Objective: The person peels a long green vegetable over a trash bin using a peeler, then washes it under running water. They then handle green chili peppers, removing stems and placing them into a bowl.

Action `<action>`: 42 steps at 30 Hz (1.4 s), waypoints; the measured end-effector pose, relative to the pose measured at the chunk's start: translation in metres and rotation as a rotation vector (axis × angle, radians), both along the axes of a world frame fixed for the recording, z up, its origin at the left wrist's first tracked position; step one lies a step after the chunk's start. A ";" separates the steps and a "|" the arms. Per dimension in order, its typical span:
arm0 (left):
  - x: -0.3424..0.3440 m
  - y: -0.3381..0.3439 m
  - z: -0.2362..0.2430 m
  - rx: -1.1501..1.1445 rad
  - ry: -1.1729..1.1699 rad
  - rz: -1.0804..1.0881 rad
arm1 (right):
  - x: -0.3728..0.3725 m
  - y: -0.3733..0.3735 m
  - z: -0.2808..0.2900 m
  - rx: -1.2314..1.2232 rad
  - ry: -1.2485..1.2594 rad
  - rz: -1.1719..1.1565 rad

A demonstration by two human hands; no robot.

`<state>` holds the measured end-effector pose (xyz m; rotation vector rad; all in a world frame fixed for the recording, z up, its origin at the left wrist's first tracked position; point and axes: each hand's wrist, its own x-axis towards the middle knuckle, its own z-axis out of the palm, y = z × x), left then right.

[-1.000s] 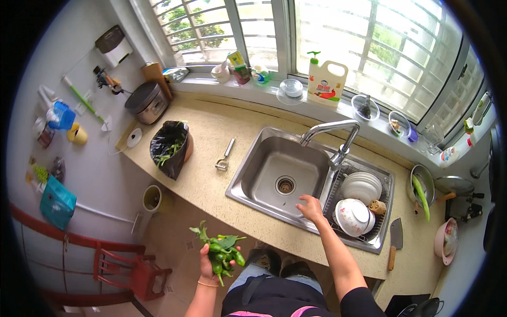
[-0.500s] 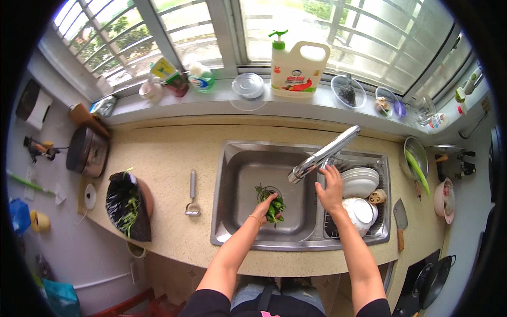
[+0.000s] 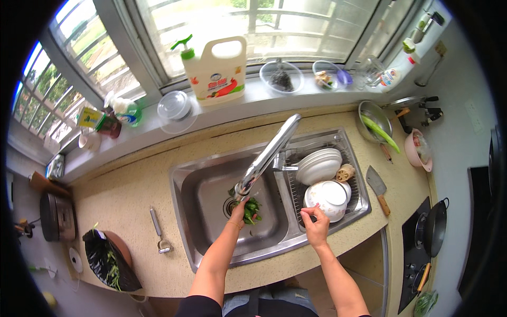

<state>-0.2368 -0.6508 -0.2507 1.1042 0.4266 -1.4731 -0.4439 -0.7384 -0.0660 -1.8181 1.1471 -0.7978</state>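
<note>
In the sink basin (image 3: 203, 182), my left hand (image 3: 238, 215) is closed around a bunch of green peppers (image 3: 252, 211), partly hidden by the palm. The silver faucet (image 3: 269, 150) reaches over the basin, its spout end just above my left fingers. Whether water flows from it is hard to make out. My right hand (image 3: 316, 227) hovers by the near edge of the dish rack, beside an upturned white bowl (image 3: 327, 194). Its fingers are curled in, thumb against them, and nothing shows in them.
Stacked white plates (image 3: 318, 166) and a cut lotus root piece (image 3: 345, 173) stand in the rack. A cleaver (image 3: 377, 185) lies to its right. Left of the sink are a peeler (image 3: 158, 227) and a bin with a black bag (image 3: 100, 253). A large jug (image 3: 216, 71) stands on the sill.
My right hand has left the faucet lever and come back toward me, its fingers curling in. The peppers stay in my left hand, now under the spout. The view has turned rightward.
</note>
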 end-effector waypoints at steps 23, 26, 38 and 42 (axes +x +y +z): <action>0.039 0.040 0.100 -0.229 0.102 0.153 | 0.099 -0.081 -0.002 -0.686 0.370 0.154; 0.039 0.025 0.112 -0.261 0.128 0.145 | 0.093 -0.097 -0.021 -0.452 0.587 0.277; -0.005 -0.026 0.114 0.130 -0.460 0.154 | 0.116 0.027 -0.002 0.693 -0.486 0.015; 0.006 0.011 0.080 -0.175 -0.339 0.539 | 0.160 0.045 -0.031 1.381 -0.648 0.099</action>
